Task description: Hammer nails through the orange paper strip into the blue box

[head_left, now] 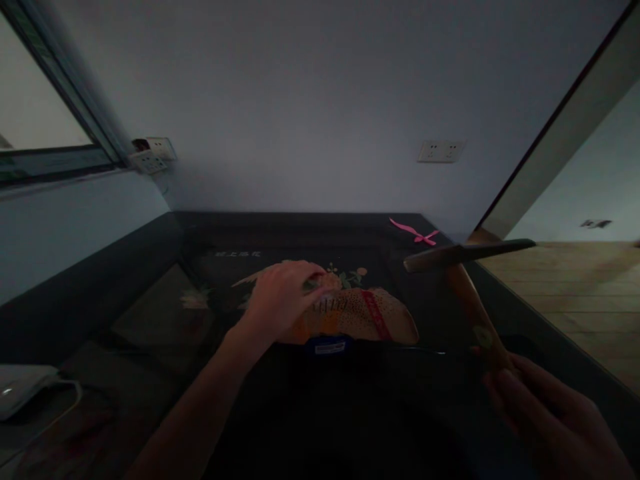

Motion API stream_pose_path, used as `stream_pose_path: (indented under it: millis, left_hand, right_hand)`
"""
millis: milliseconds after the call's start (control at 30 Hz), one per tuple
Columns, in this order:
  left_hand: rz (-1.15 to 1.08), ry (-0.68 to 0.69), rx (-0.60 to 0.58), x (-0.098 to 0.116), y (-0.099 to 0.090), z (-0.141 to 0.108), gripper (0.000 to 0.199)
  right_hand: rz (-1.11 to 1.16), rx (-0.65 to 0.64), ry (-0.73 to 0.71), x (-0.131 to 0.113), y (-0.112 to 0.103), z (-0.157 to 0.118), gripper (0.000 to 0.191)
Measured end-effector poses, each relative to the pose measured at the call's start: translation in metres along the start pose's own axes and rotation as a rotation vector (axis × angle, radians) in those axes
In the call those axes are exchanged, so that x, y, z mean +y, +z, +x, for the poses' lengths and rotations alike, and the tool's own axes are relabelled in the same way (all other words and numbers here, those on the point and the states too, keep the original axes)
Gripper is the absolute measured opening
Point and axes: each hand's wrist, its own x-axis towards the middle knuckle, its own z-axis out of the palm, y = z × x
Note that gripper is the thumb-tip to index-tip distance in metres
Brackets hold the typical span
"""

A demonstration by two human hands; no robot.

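Observation:
In my right hand [555, 413] is a hammer with a wooden handle [480, 310], the fingers closed round its lower part. Its dark metal head [465, 255] is raised over the right side of the table. My left hand [285, 293] lies on a tan, dark-speckled, rounded item [355, 313], its fingers curled over the far edge. This item has a red band with lettering, and a blue label [327, 345] shows at its near edge. Its exact kind is unclear, and the hand hides its left part.
The dark, glossy table [415, 413] has printed flowers and lettering. A pink ribbon [417, 233] lies near its back right corner. At the lower left is a white device [25, 387] with a cable. Wall sockets [441, 151] and a power plug [147, 160] are behind.

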Motion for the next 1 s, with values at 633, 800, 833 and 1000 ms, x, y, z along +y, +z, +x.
stream_pose_path:
  millis: [633,800,833,1000]
  left_hand:
    - [-0.115,0.448,0.269,-0.036,0.049,-0.117,0.025]
    - [-0.117,0.441,0.003,-0.042,0.067,-0.126,0.029]
    - [-0.116,0.405,-0.077,-0.043,0.07,-0.127,0.029]
    - [-0.153,0.039,-0.423,-0.051,0.078,-0.124,0.023]
  right_hand:
    - [0.327,-0.076,0.251,0.007,0.032,-0.015,0.051]
    - [0.354,-0.053,0.269,0.007,0.037,-0.017,0.05]
    - [0.358,-0.049,0.276,0.01,0.037,-0.018,0.05]
    - [0.417,-0.039,0.308,0.023,0.036,-0.016,0.051]
